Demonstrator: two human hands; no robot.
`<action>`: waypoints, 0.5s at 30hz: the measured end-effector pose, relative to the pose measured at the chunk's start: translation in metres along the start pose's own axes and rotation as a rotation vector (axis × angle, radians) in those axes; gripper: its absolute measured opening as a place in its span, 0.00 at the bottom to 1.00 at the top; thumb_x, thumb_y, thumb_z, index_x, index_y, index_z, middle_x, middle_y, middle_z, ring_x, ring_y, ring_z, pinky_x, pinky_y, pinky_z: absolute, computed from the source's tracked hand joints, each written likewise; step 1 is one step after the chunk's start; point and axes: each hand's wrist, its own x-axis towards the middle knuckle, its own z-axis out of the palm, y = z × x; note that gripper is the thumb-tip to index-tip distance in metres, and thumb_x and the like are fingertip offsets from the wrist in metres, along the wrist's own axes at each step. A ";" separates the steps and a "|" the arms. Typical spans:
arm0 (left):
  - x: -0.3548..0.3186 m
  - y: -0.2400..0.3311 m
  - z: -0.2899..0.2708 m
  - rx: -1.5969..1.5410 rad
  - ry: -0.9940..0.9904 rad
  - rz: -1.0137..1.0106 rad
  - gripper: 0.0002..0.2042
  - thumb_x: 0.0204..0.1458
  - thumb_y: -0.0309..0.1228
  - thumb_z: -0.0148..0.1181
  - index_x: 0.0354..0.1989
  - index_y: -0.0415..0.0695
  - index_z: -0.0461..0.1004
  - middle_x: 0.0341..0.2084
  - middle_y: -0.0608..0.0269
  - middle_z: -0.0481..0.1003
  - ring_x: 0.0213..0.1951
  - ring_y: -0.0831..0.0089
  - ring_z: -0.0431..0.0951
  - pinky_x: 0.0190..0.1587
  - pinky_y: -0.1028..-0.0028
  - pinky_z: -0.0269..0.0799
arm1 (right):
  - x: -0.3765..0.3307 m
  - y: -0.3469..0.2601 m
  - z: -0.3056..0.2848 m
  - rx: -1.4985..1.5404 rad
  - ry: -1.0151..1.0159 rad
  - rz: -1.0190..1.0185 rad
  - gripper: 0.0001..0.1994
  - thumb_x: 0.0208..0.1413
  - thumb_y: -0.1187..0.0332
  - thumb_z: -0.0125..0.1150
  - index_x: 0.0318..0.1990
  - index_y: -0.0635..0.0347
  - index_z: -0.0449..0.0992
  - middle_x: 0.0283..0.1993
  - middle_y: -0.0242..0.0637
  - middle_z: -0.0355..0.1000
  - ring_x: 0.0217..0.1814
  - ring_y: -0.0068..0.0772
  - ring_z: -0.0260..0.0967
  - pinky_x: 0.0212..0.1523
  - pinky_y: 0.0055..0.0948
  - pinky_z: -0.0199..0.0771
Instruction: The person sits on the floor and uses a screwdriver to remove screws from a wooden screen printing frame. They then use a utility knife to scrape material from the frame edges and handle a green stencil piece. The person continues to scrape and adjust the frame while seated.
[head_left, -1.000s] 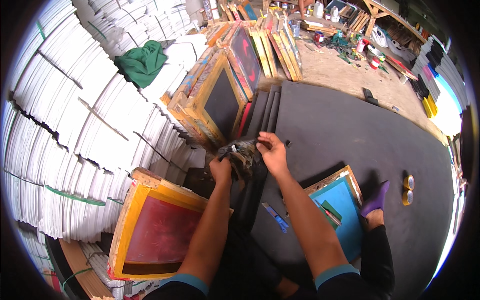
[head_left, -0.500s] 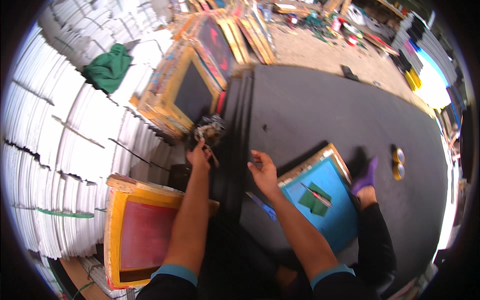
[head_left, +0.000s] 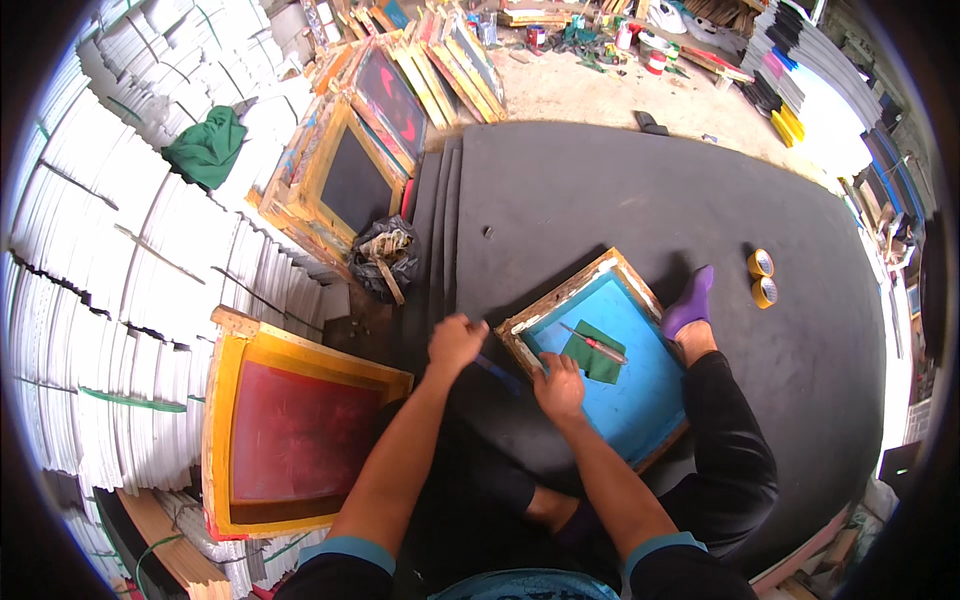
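Observation:
My left hand (head_left: pixel 458 343) is in the air left of a wood-framed printing screen (head_left: pixel 637 400) with blue mesh, its fingers curled and slightly blurred; nothing shows in it. Behind it, partly hidden, blue-handled scissors (head_left: pixel 497 373) lie on the black surface. My right hand (head_left: pixel 562 388) is over the screen's near left edge, fingers apart and holding nothing, close to a folded green cloth (head_left: pixel 601 368). A slim pointed tool with a red and pale handle (head_left: pixel 607 351) lies across that cloth. My foot in a purple sock (head_left: pixel 690 303) rests against the screen's right side.
A yellow-framed screen with red mesh (head_left: pixel 300 435) leans at left beside stacked white sheets (head_left: pixel 80 330). A black plastic bag of scraps (head_left: pixel 385 262) stands by more leaning screens (head_left: pixel 350 165). Two yellow tape rolls (head_left: pixel 762 278) lie on the black sheet (head_left: pixel 600 190).
My left hand has come back from the scrap bag toward the screen. My right hand has moved down onto the screen's edge. The view has shifted slightly.

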 end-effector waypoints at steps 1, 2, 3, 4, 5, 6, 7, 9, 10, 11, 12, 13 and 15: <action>-0.014 0.004 0.011 0.270 -0.082 -0.032 0.26 0.57 0.52 0.66 0.49 0.39 0.81 0.43 0.47 0.84 0.49 0.55 0.84 0.51 0.59 0.78 | -0.007 0.002 -0.001 -0.016 -0.008 -0.031 0.17 0.55 0.64 0.70 0.51 0.55 0.79 0.45 0.45 0.76 0.52 0.54 0.73 0.51 0.50 0.76; -0.023 0.003 0.023 0.307 -0.149 -0.073 0.27 0.57 0.54 0.64 0.51 0.39 0.81 0.46 0.45 0.83 0.52 0.52 0.83 0.53 0.57 0.78 | -0.014 0.002 -0.005 -0.041 -0.032 -0.038 0.19 0.54 0.63 0.71 0.53 0.55 0.78 0.46 0.45 0.76 0.52 0.54 0.73 0.52 0.50 0.76; -0.030 0.001 0.036 0.344 -0.218 -0.112 0.29 0.57 0.56 0.62 0.53 0.39 0.81 0.49 0.44 0.82 0.55 0.50 0.81 0.56 0.55 0.77 | -0.022 0.003 -0.009 -0.069 -0.055 -0.042 0.21 0.53 0.62 0.71 0.54 0.54 0.77 0.48 0.45 0.75 0.53 0.54 0.73 0.52 0.51 0.76; -0.043 0.003 0.047 0.374 -0.200 -0.098 0.30 0.57 0.56 0.63 0.53 0.39 0.80 0.51 0.43 0.81 0.56 0.49 0.81 0.57 0.55 0.77 | -0.031 0.007 -0.016 -0.103 -0.077 -0.039 0.23 0.53 0.61 0.72 0.56 0.54 0.76 0.49 0.45 0.75 0.53 0.53 0.72 0.52 0.51 0.76; -0.053 0.005 0.052 0.402 -0.179 -0.089 0.30 0.57 0.56 0.64 0.54 0.39 0.80 0.53 0.42 0.80 0.57 0.48 0.80 0.58 0.54 0.76 | -0.041 0.008 -0.022 -0.126 -0.116 -0.017 0.25 0.52 0.61 0.72 0.57 0.53 0.74 0.51 0.45 0.74 0.54 0.53 0.72 0.53 0.51 0.76; -0.058 0.008 0.052 0.366 -0.172 -0.154 0.30 0.56 0.56 0.65 0.53 0.39 0.81 0.55 0.43 0.79 0.58 0.48 0.80 0.59 0.54 0.76 | -0.051 0.010 -0.027 -0.149 -0.154 0.009 0.26 0.52 0.60 0.73 0.59 0.53 0.73 0.52 0.44 0.74 0.56 0.52 0.72 0.53 0.51 0.76; -0.059 0.011 0.061 0.355 -0.168 -0.158 0.29 0.56 0.55 0.65 0.53 0.40 0.81 0.55 0.44 0.79 0.58 0.48 0.80 0.58 0.54 0.77 | -0.065 0.017 -0.037 -0.185 -0.187 0.055 0.28 0.52 0.60 0.73 0.60 0.52 0.72 0.53 0.44 0.73 0.57 0.52 0.71 0.54 0.52 0.76; -0.053 0.000 0.069 0.323 -0.135 -0.190 0.27 0.56 0.53 0.66 0.53 0.42 0.82 0.56 0.45 0.79 0.58 0.48 0.80 0.57 0.54 0.78 | -0.085 0.021 -0.049 -0.229 -0.223 0.083 0.30 0.52 0.60 0.73 0.62 0.52 0.70 0.54 0.45 0.72 0.58 0.53 0.71 0.55 0.52 0.76; -0.051 -0.010 0.071 0.252 -0.078 -0.186 0.25 0.54 0.51 0.68 0.47 0.39 0.83 0.47 0.45 0.83 0.49 0.51 0.85 0.52 0.56 0.81 | -0.093 0.023 -0.051 -0.239 -0.228 0.085 0.30 0.52 0.60 0.73 0.62 0.52 0.70 0.54 0.45 0.72 0.58 0.53 0.70 0.55 0.52 0.76; -0.053 -0.012 0.069 0.147 -0.096 -0.224 0.24 0.54 0.50 0.67 0.45 0.38 0.84 0.43 0.46 0.84 0.45 0.52 0.86 0.49 0.57 0.82 | -0.099 0.025 -0.054 -0.245 -0.229 0.091 0.30 0.52 0.59 0.73 0.62 0.52 0.69 0.54 0.45 0.72 0.59 0.54 0.70 0.55 0.53 0.76; -0.055 -0.013 0.068 0.043 -0.116 -0.261 0.23 0.54 0.49 0.67 0.43 0.37 0.84 0.39 0.47 0.84 0.40 0.53 0.87 0.45 0.59 0.83 | -0.104 0.027 -0.058 -0.253 -0.232 0.091 0.31 0.53 0.60 0.73 0.63 0.53 0.69 0.55 0.46 0.72 0.59 0.54 0.70 0.56 0.53 0.75; -0.057 -0.014 0.068 -0.058 -0.134 -0.296 0.23 0.54 0.48 0.67 0.41 0.36 0.84 0.35 0.47 0.85 0.36 0.54 0.88 0.42 0.60 0.84 | -0.106 0.027 -0.061 -0.253 -0.212 0.090 0.31 0.53 0.59 0.73 0.63 0.53 0.69 0.55 0.46 0.72 0.59 0.54 0.70 0.56 0.53 0.75; -0.056 -0.025 0.074 -0.204 -0.064 -0.322 0.18 0.52 0.41 0.66 0.35 0.34 0.82 0.28 0.55 0.83 0.22 0.66 0.83 0.25 0.65 0.80 | -0.107 0.021 -0.064 -0.240 -0.170 0.077 0.30 0.52 0.59 0.73 0.63 0.53 0.70 0.55 0.47 0.72 0.59 0.55 0.70 0.57 0.53 0.75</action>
